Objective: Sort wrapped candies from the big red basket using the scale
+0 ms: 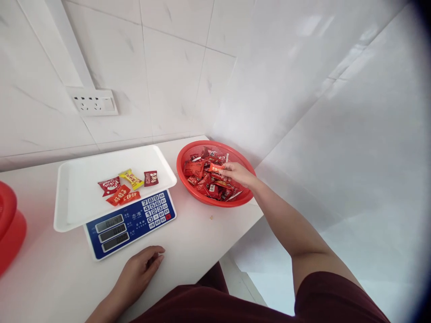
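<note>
My right hand (237,174) pinches an orange-red wrapped candy (215,168) between thumb and fingers. It is over the red plastic basket (182,163), just above a heap of mostly red wrapped candies (204,183). My left hand (139,271) rests on the table in front of the scale, its fingers loosely curled and a small gap by the thumb; I see nothing in it. On the scale's white tray (79,184) lie several wrapped candies: a yellow one (131,178), a dark red one (151,178), a red one (109,185) and orange ones (118,195).
The scale's blue panel (134,222) with keypad and displays faces me below the tray. Part of another red container (11,233) stands at the left edge. A tiny crumb (211,217) lies on the white table (191,240). Tiled walls close off the back and right; a socket (94,102) is behind.
</note>
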The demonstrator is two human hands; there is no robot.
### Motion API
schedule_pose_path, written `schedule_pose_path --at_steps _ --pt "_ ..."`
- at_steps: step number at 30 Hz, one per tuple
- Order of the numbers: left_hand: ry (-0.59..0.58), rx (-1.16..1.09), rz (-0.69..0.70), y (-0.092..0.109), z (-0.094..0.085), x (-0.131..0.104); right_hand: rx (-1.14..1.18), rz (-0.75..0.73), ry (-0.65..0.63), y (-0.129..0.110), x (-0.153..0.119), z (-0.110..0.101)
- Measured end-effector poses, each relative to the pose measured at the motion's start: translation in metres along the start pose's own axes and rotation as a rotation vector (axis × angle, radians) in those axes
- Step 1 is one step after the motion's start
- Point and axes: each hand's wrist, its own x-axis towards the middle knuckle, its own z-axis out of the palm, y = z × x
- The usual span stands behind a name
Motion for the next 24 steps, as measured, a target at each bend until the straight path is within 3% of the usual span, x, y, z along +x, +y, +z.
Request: schedule_pose_path --at_steps 6,9,13,17,21,24 --pt "-0.015 -0.036 -0.017 0.003 0.0 -0.001 0.096 0.005 -0.016 -0.03 -0.012 0.013" --pt "-0.004 -0.037 -0.011 0.007 0.0 -0.004 0.035 -0.06 -0.037 -0.059 -0.015 0.036" --pt "0.011 -0.005 -0.005 0.01 0.0 -0.005 -0.097 -0.267 -0.041 -0.1 -0.005 0.076" --pt "0.014 -0.004 -0.016 0.009 0.0 -0.007 -0.07 -0.377 0.098 -0.131 0.012 0.115" --pt "-0.004 -0.011 0.018 0.009 -0.001 -0.009 -0.016 -0.471 0.23 -0.135 0.002 0.148" --pt "-0.003 -0.017 0.032 0.009 -0.002 -0.009 0.028 -0.523 0.107 -0.117 -0.027 0.167"
